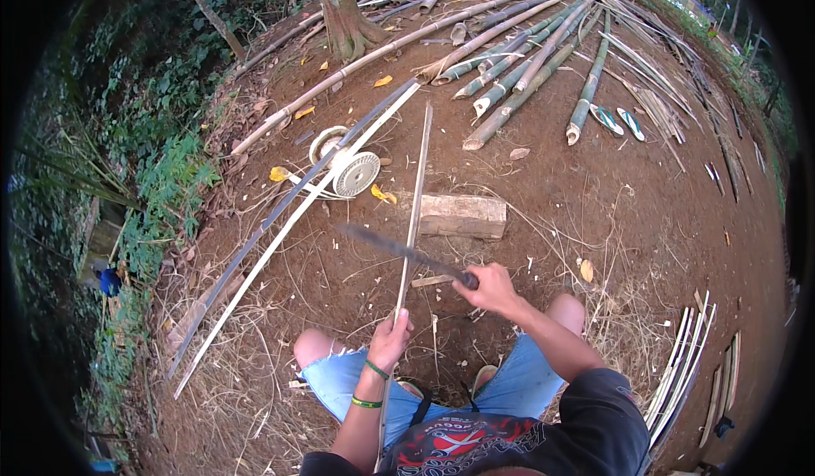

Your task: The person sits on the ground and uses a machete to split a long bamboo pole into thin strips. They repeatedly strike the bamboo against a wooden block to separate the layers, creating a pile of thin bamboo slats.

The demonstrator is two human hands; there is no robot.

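Observation:
My left hand (pixel 390 340) is closed round a long, thin bamboo strip (pixel 419 179), which runs from beside my body up past a wooden block. In my right hand (pixel 488 292) is the dark handle of a machete (pixel 390 245). Its blade points left and crosses the strip above my left hand; whether the edge touches the strip I cannot tell. Just beyond the strip lies the squared wooden block (pixel 463 216) on the soil. Two long split bamboo pieces, one dark (pixel 280 208) and one pale (pixel 284 228), slant across the ground at my left.
Beyond the pale piece sits a round plastic fan-like part (pixel 356 174). Several bamboo poles (pixel 543 77) fan out at the far side, near a pair of flip-flops (pixel 618 122). Finished-looking pale strips (pixel 679 366) lie at my right. A tree trunk (pixel 340 13) stands far left; shavings litter the soil.

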